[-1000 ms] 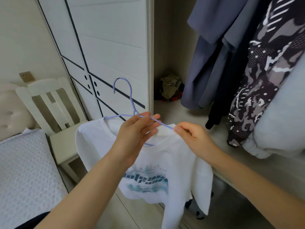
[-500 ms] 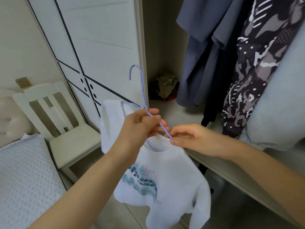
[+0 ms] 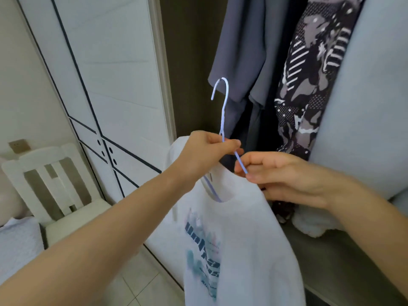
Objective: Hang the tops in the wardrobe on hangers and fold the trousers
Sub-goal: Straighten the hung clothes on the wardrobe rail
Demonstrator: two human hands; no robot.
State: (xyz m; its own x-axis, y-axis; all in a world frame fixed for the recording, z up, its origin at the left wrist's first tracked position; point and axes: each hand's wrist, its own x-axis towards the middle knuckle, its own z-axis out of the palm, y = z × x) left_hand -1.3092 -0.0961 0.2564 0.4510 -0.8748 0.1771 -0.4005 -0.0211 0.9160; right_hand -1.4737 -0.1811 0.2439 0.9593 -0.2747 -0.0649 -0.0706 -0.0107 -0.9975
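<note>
A white T-shirt [image 3: 238, 239] with a blue-green print hangs on a thin lilac wire hanger [image 3: 223, 111], held up in front of the open wardrobe. My left hand [image 3: 205, 151] pinches the hanger at the base of its hook. My right hand [image 3: 280, 175] pinches the hanger's right arm together with the shirt's shoulder at the collar. The hook points up and left, level with the hems of the hanging clothes. The hanger's left arm is hidden inside the shirt.
Inside the wardrobe hang grey garments [image 3: 240, 51], a black-and-white patterned top [image 3: 313, 80] and a pale blue fleece [image 3: 364, 96] above a shelf [image 3: 344, 268]. The white wardrobe door [image 3: 106, 69] stands left, with a white chair [image 3: 53, 186] and a bed corner [image 3: 17, 244] beside it.
Both hands have lifted the hanger and shirt up and to the right, towards the hanging clothes. The hook now stands upright, and the view has turned further into the wardrobe.
</note>
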